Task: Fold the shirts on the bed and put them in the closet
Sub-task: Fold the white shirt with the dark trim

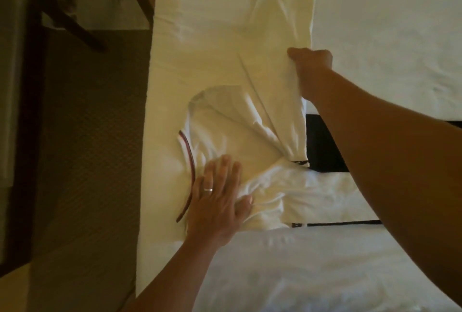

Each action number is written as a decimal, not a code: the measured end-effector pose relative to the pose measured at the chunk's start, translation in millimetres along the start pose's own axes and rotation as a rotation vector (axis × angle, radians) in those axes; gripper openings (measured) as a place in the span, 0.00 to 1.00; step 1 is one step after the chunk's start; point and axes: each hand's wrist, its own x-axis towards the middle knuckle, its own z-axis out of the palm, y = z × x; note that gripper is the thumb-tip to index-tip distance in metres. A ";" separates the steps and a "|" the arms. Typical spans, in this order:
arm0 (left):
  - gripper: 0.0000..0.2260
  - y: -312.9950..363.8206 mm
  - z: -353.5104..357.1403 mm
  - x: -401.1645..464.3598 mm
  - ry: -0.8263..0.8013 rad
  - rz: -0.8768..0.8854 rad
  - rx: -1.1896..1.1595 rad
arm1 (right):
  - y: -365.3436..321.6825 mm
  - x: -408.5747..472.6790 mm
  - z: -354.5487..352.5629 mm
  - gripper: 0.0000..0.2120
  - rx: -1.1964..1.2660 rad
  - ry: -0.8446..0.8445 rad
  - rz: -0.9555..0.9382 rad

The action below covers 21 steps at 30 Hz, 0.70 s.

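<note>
Folding underway: left hand (217, 196) presses flat, fingers spread, pinning the white cotton shirt with striped collar trim (225, 136) so right hand (312, 61) can pinch and lift its side across the white bed (375, 24).

Dark wooden chair legs (75, 24) stand on patterned carpet (87, 136).

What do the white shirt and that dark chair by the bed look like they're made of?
The shirt looks like soft matte knit cloth, perhaps cotton: it creases and drapes limply where the right hand lifts it, while the left hand presses it flat. The chair looks like dark wood with a slight sheen, though it is dim and blurred.
</note>
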 end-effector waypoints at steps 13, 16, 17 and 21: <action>0.32 -16.3 -23.0 -3.7 -0.017 0.084 -0.066 | 31.5 -95.8 -44.1 0.04 0.032 -0.240 -0.220; 0.28 -26.2 -36.8 -19.3 0.067 0.110 -0.042 | 61.2 -128.1 -59.5 0.06 0.026 -0.315 -0.234; 0.25 -28.7 -41.3 -28.3 0.097 0.097 -0.034 | 71.9 -143.3 -66.9 0.06 0.033 -0.341 -0.252; 0.18 -37.3 -42.1 -65.9 0.112 0.060 0.047 | 127.6 -197.8 -93.0 0.06 -0.047 -0.463 -0.369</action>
